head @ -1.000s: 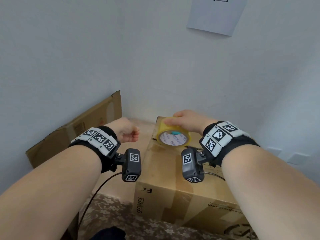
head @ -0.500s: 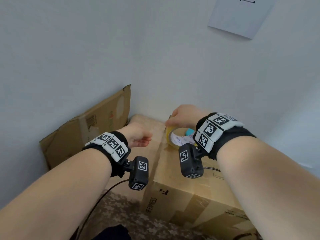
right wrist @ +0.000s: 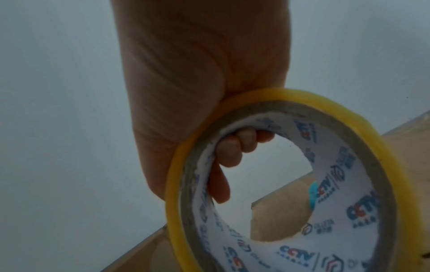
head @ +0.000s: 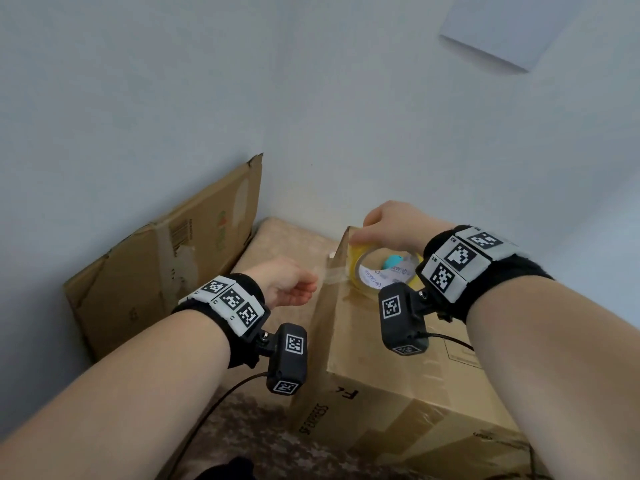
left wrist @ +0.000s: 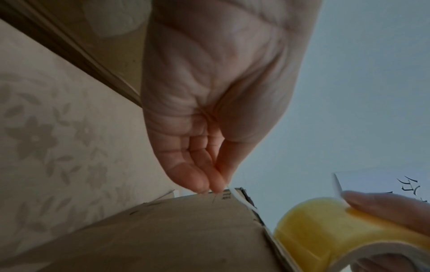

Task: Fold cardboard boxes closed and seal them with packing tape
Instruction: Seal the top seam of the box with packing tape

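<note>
- Head view: the cardboard box (head: 398, 344) sits closed on a flower-patterned covered surface in the corner of the room, its top facing up, its far left corner close to the wall.
- The tape roll (head: 372, 271) stands on edge on the box top near that far left corner. The right hand (head: 394, 225) holds it, fingers curled through the core and the palm on the yellow outer face, as the right wrist view shows.
- A short length of clear tape strip (head: 332, 271) runs from the roll out over the left edge of the box. The left hand (head: 287, 284) pinches its free end between thumb and fingertips (left wrist: 209, 185), just beside the box's upper left edge.
- Judged step: starting the seal by anchoring the tape end on the left side.
- To do it well: keep the strip taut and untwisted, line it up with the flap seam, and press the end flat on the side wall before the roll is drawn across the top. A slack strip would likely wrinkle or stick to itself.
- Flattened cardboard (head: 166, 258) leans against the left wall, well apart from the box.
</note>
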